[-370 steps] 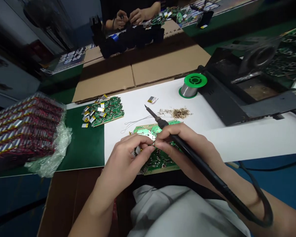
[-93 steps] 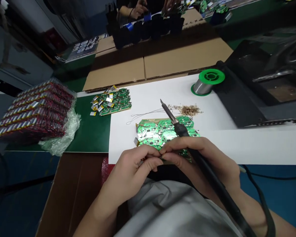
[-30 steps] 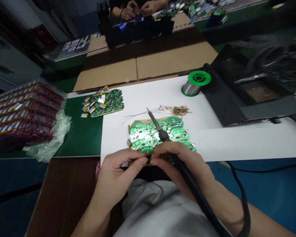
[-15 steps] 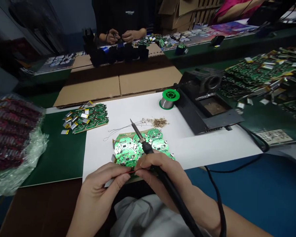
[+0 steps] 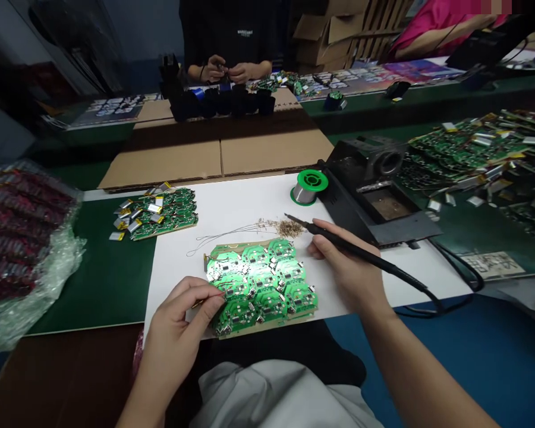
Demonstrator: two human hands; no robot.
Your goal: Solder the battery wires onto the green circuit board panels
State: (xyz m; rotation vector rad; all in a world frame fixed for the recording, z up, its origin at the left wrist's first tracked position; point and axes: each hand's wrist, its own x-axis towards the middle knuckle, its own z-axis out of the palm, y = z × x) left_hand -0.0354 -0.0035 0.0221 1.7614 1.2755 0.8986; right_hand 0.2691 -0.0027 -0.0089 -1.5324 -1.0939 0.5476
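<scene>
My left hand (image 5: 182, 318) is closed in a pinch on a thin red wire (image 5: 219, 293) at the left edge of a green circuit board panel (image 5: 267, 306). The panel lies on white paper (image 5: 178, 255) and carries several round boards. My right hand (image 5: 348, 261) grips a black soldering iron (image 5: 343, 242), to the right of the panel. The iron's tip points left, above a small heap of brown bits (image 5: 289, 228). A thin strand of solder wire (image 5: 223, 232) lies on the paper behind the panel. What the left palm covers is hidden.
A solder spool (image 5: 307, 189) stands beside the black iron stand (image 5: 374, 196). Boards with small silver batteries (image 5: 156, 214) lie left; more boards (image 5: 472, 142) are piled right. Bubble-wrapped goods (image 5: 27, 249) sit far left. A co-worker's hands (image 5: 227, 71) work across the table.
My right hand has moved right and away from my left hand, swinging the iron to a flatter angle. My left hand has shifted slightly left and up, keeping the red wire.
</scene>
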